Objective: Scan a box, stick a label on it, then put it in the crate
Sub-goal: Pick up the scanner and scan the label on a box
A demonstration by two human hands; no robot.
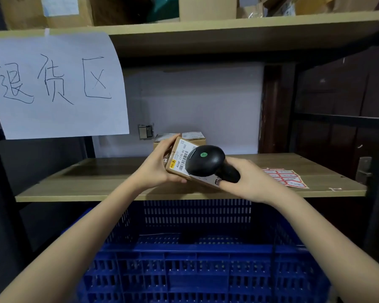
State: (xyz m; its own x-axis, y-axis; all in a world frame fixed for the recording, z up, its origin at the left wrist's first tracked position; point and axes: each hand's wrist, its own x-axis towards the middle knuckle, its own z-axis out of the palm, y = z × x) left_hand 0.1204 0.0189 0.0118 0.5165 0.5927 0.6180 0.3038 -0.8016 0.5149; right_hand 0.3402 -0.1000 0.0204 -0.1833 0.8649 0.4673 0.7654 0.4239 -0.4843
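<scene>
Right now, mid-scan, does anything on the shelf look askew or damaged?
Nothing serious. The red label sheet lies skewed at the shelf's right end, its front corner at the edge. The box in the left hand and the scanner in the right hand look intact.

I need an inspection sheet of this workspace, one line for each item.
Surface: wooden shelf, mostly bare.
Job's things: box with barcode label, held tilted above the shelf; black scanner over its label; red sticker sheet lying at the shelf's right; blue crate below, inside looks empty.
Clutter: more boxes behind.
Grippers: left hand grips the box; right hand grips the scanner handle.
Cables: nothing seen.
Surroundings: handwritten paper sign hanging from the upper shelf; dark door at right.
</scene>
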